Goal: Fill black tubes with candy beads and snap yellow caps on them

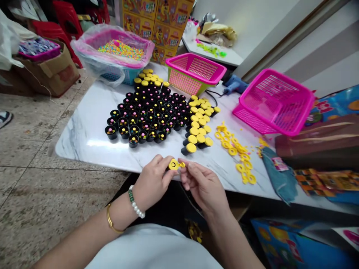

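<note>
Between my two hands, at the table's near edge, is a small yellow plastic cap (174, 164) with a ring-shaped tab. My left hand (154, 179) pinches the cap's wide part between thumb and finger. The tab end is pinched by the fingertips of my right hand (206, 185). Beyond them stand many small black cups (143, 127) holding colourful beads, their tops uncovered. Yellow-capped black cups (200, 127) stand in a cluster to the right, and more yellow-capped cups (148, 77) are at the back. Loose yellow ring pieces (235, 149) lie on the right.
A plastic-lined pink basket (92, 39) of coloured beads sits at the back left. A pink-and-green basket (182, 76) and a tilted pink basket (280, 101) stand behind, with a blue heat-gun-like tool (235, 85) between them. A blue-grey cloth (279, 175) lies at right on the marble-patterned table (84, 123).
</note>
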Action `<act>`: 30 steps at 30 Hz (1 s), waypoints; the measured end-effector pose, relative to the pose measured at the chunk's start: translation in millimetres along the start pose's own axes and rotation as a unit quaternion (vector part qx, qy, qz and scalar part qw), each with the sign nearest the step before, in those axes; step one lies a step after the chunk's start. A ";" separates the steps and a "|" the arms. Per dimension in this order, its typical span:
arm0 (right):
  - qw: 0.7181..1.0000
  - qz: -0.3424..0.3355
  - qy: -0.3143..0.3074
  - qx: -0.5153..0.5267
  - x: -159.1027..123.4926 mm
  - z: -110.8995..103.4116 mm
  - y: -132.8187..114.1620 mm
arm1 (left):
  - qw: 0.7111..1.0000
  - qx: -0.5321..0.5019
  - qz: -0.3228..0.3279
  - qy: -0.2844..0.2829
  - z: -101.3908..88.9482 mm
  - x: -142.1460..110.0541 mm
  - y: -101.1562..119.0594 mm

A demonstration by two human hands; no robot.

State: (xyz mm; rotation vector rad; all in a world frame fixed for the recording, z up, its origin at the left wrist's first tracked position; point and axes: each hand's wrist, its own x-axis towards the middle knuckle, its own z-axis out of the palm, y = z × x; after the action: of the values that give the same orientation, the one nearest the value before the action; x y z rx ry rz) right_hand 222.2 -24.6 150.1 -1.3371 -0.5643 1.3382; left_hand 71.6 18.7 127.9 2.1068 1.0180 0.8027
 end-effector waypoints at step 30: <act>0.925 -0.190 0.032 -0.329 -2.8 1.3 7.7 | 0.998 -0.002 -0.044 -0.050 -1.9 5.2 -8.2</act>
State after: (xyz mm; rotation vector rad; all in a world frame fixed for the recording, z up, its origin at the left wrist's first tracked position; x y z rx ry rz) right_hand 217.6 -28.9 144.7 -1.6811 -1.2339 0.8003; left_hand 69.4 27.5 123.9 2.0616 1.0475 0.6499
